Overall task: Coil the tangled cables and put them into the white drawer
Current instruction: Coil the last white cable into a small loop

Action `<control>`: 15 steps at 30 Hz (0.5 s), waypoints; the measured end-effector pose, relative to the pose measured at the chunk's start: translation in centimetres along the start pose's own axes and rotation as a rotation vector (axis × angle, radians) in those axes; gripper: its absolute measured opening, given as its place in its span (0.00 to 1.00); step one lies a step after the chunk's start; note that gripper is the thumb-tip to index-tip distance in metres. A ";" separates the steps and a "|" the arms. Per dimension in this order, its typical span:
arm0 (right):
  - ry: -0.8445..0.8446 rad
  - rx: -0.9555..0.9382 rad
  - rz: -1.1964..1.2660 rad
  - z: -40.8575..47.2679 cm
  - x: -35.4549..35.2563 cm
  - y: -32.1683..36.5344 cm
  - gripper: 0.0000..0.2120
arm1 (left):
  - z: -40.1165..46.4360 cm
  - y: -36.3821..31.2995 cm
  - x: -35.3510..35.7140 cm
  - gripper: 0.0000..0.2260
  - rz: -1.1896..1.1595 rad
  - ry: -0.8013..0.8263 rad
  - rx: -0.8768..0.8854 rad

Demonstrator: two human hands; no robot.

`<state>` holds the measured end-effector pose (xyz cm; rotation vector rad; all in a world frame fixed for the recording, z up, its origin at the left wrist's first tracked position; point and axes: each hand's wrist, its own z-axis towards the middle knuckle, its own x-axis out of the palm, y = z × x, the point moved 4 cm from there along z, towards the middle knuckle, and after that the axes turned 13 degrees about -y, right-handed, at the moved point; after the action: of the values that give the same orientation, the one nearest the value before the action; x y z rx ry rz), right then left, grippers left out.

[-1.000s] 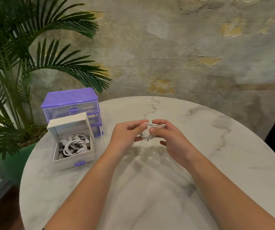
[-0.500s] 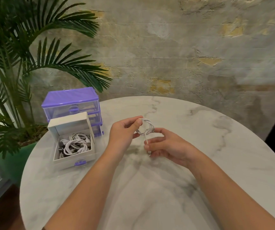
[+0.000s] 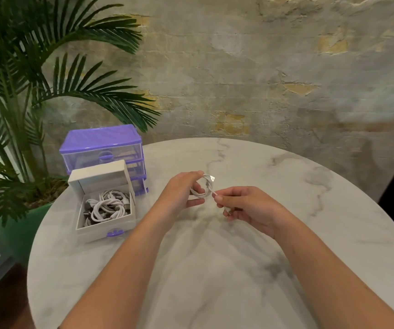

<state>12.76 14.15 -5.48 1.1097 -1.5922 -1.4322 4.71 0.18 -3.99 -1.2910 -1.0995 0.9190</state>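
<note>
Meanwhile the left hand (image 3: 181, 193) holds a small white cable coil (image 3: 204, 187) above the tabletop (image 3: 286, 233); the right hand (image 3: 248, 206) pinches its loose end. Left, the white drawer (image 3: 103, 230) holds coiled cables (image 3: 106, 206). No legible writing.

marble table (image 3: 286, 233): white drawer (image 3: 101, 230), purple organizer (image 3: 101, 141)

The coil (image 3: 203, 187) sits between the left hand's fingers (image 3: 197, 203), above the table (image 3: 310, 233). Its loose end runs right into the right hand's fingertips (image 3: 219, 198), just beside. Well left of both hands stands the open drawer (image 3: 103, 230) with cables (image 3: 106, 207) in it. Behind it is the drawer unit (image 3: 101, 146), and behind that the plant (image 3: 36, 79).
</note>
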 end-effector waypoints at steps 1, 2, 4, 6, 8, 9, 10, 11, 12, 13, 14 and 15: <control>-0.010 -0.009 -0.001 0.0 0.1 0.0 0.08 | 0.1 0.1 -0.1 0.09 0.002 -0.023 0.008; -0.020 -0.022 -0.006 0.0 0.2 0.0 0.07 | 0.2 0.2 -0.2 0.10 0.006 -0.039 0.021; -0.041 -0.064 -0.062 0.0 0.3 0.1 0.07 | 0.4 0.2 -0.3 0.14 0.000 -0.060 0.052; -0.067 -0.112 -0.166 -0.1 0.5 0.2 0.08 | 0.4 -0.1 -0.4 0.14 -0.031 -0.087 0.075; -0.120 -0.168 -0.277 -0.2 0.5 0.4 0.07 | 0.4 -0.3 -0.5 0.12 -0.058 -0.112 0.085; -0.158 -0.211 -0.339 -0.2 0.4 0.5 0.06 | 0.3 -0.3 -0.6 0.11 -0.061 -0.117 0.082; -0.201 -0.264 -0.400 -0.1 0.3 0.6 0.05 | 0.3 -0.2 -0.6 0.11 -0.061 -0.114 0.075; -0.241 -0.317 -0.451 0.1 0.3 0.6 0.04 | 0.3 -0.1 -0.6 0.11 -0.059 -0.105 0.063; -0.272 -0.358 -0.489 0.2 0.2 0.6 0.03 | 0.2 0.1 -0.6 0.11 -0.059 -0.088 0.045; -0.294 -0.385 -0.521 0.3 0.2 0.5 0.03 | 0.2 0.2 -0.6 0.12 -0.059 -0.065 0.027; -0.312 -0.400 -0.552 0.4 0.1 0.3 0.03 | 0.1 0.3 -0.6 0.11 -0.053 -0.043 0.014; -0.330 -0.409 -0.583 0.5 0.0 0.2 0.03 | 0.1 0.4 -0.5 0.10 -0.037 -0.029 0.011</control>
<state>12.25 14.33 -5.38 1.1780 -1.1278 -2.3043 4.53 -0.26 -4.40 -1.2482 -1.1359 0.9166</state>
